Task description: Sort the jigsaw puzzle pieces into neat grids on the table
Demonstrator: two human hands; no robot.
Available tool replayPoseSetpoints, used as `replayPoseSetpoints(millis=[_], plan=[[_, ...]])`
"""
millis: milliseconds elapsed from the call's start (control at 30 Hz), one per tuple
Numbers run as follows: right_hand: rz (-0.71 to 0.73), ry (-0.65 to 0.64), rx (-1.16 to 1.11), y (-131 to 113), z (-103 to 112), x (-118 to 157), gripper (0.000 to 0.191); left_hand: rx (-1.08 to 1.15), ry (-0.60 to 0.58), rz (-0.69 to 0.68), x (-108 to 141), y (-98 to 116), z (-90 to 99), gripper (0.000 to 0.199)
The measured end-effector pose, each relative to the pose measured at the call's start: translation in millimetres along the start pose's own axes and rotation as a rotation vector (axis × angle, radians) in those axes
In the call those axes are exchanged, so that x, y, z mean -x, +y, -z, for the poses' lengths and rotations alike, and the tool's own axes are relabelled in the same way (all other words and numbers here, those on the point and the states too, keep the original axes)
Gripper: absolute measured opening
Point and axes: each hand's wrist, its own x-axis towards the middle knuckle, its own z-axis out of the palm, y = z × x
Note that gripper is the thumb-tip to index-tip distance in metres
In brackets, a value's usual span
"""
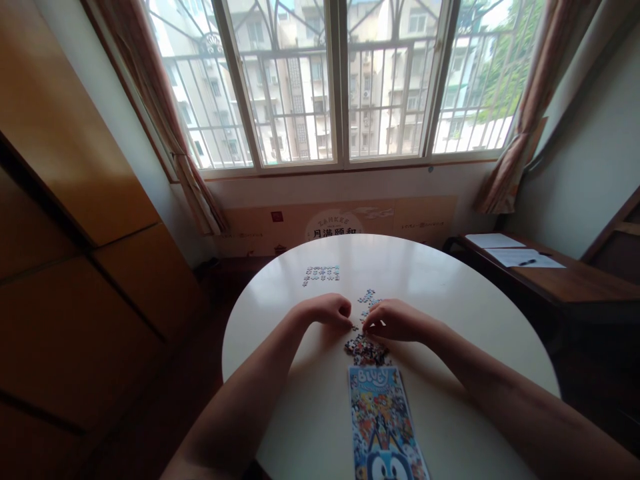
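Now the left hand (pixel 334 310) curls low over the table (pixel 450 287), the right hand (pixel 396 319) facing it, just beyond the heaped puzzle pieces (pixel 369 349) beside the Bluey sheet (pixel 384 417). Whether either grip pinches a piece, I can't tell.

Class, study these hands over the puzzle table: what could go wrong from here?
The right hand is close to the puzzle pile and might scatter it. The left hand could disturb the rows of pieces beyond it if swung forward. The Bluey sheet lies right by the pile; if nudged, it may shove pieces.
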Motion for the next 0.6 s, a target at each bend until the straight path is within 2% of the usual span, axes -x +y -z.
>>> replayPoseSetpoints(millis=[367,600], plan=[[-0.025,0.038,0.031,4.5,0.5,0.6,0.022,-0.064,0.135,0.087,-1.1,-0.9,-2.8,0.012],[-0.037,0.063,0.012,4.7,0.1,0.9,0.025,-0.109,0.246,0.178,-7.2,-2.6,-8.0,0.017]])
